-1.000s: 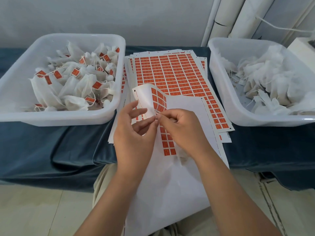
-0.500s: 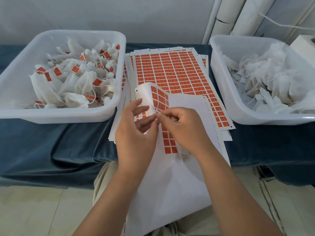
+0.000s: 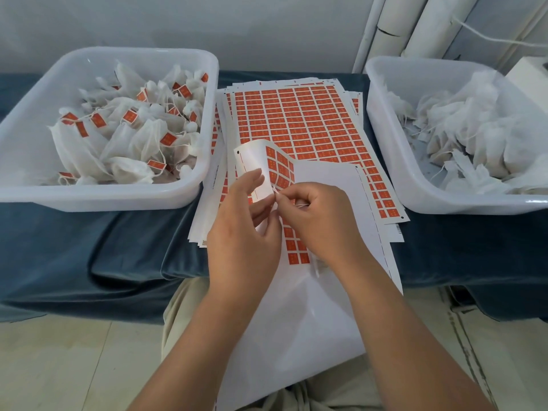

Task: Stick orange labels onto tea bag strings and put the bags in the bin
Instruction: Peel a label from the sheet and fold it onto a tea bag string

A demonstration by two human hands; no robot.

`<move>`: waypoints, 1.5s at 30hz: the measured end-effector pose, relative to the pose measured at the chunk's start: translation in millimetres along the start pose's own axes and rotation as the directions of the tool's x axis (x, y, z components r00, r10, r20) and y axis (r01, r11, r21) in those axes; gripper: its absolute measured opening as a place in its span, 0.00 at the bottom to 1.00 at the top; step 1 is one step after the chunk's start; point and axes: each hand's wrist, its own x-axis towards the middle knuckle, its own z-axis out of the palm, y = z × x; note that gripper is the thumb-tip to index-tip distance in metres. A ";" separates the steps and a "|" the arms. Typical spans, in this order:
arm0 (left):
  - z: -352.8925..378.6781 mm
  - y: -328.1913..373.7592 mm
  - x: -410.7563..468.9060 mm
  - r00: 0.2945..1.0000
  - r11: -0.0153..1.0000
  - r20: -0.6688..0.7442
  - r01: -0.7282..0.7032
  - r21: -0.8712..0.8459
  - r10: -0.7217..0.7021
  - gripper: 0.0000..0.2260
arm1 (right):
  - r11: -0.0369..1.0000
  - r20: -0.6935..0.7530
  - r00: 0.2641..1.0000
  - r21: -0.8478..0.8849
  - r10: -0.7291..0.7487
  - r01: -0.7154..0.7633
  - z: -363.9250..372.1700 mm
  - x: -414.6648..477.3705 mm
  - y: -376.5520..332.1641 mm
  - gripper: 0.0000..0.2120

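Left bin holds many labelled tea bags; right bin holds a heap of unlabelled bags: much remains. Over the surface, left hand grips a curled label sheet; right hand pinches, apparently, one label.

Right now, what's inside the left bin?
White tea bags with orange labels on their strings, heaped across the left bin. Whatever lies beneath the heap is covered, so deeper bags can't be seen.
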 end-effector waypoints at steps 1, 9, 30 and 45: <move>0.4 0.0 -0.2 1.000 1.000 -0.002 0.006 -0.010 -0.006 0.29 | 1.000 -0.009 1.000 -0.004 -0.004 0.004 0.6 -0.3 0.1 0.10; 0.5 -4.5 2.9 0.996 0.990 -0.040 0.079 -0.119 -0.084 0.27 | 0.992 -0.010 0.997 0.103 0.074 -0.073 5.8 -1.5 2.9 0.07; -15.5 -25.2 47.5 0.658 0.527 0.562 0.748 -0.405 -0.502 0.26 | 0.823 0.077 0.954 0.488 0.291 -0.291 14.3 -8.9 15.7 0.10; -20.7 -19.9 36.8 0.934 0.949 0.230 0.301 -0.093 -0.273 0.04 | 1.000 -0.043 0.999 -0.012 0.010 -0.011 5.0 8.1 -1.1 0.12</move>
